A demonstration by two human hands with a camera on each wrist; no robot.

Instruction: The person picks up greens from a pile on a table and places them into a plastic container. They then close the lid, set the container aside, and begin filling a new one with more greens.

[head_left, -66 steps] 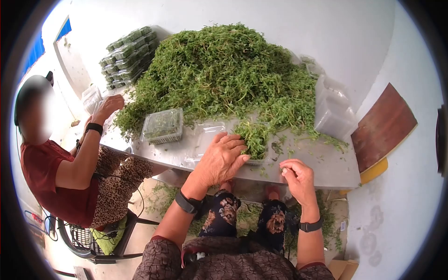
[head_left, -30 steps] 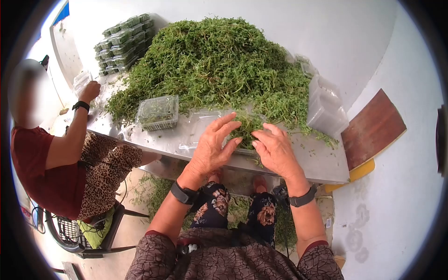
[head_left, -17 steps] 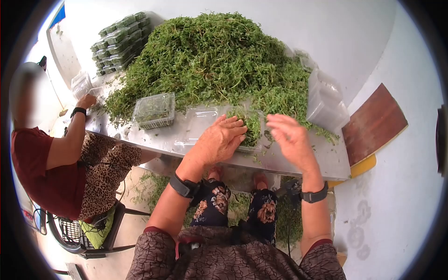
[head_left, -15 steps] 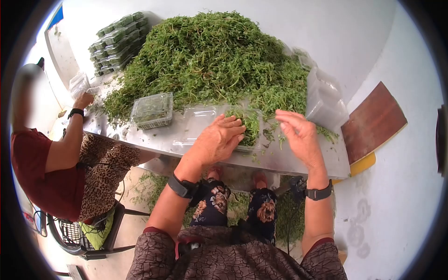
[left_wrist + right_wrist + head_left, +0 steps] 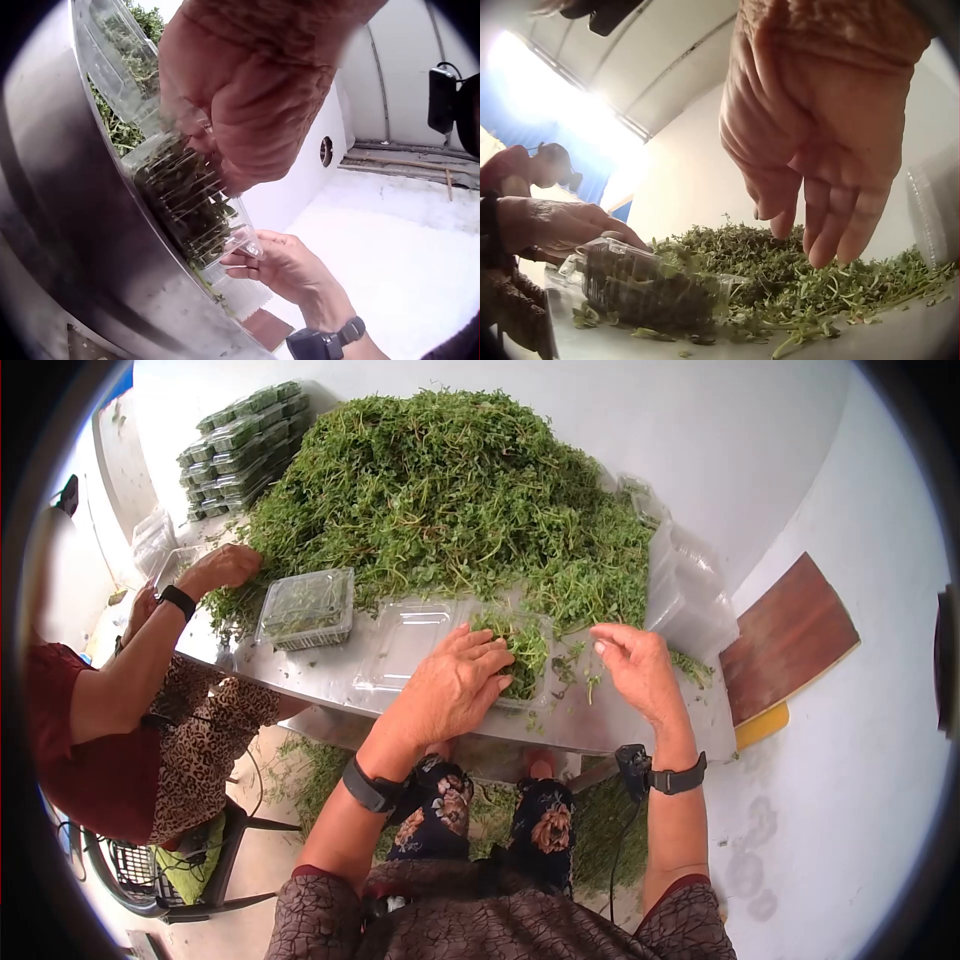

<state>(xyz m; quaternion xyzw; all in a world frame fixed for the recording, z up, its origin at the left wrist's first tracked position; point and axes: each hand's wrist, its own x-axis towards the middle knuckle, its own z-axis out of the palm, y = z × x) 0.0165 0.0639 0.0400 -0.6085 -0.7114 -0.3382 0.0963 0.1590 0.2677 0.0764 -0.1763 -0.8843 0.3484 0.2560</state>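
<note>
My left hand [image 5: 455,678] lies over an open clear plastic clamshell box [image 5: 523,702], its fingers resting on the green leafy sprigs [image 5: 527,650] inside. In the left wrist view, the box's ribbed side [image 5: 191,199] shows dark greens behind it, close by the table edge. The box's lid [image 5: 408,628] is folded out flat to the left. Off to the right of the box, my right hand [image 5: 640,668] hovers above the table, fingers loosely bent and pointing down. The right wrist view shows no object between its fingers. A few loose sprigs [image 5: 590,682] lie beneath it.
A large heap of greens [image 5: 440,500] covers the back of the metal table [image 5: 640,725]. A closed filled box [image 5: 308,610] stands left, filled boxes [image 5: 240,455] are stacked behind, and empty boxes [image 5: 690,585] are nested right. Another person [image 5: 110,740] sits at the left.
My right hand came in to the greens in the box, then drew back to the right. My left hand stayed at the box. The other person's hand moved to the heap.
</note>
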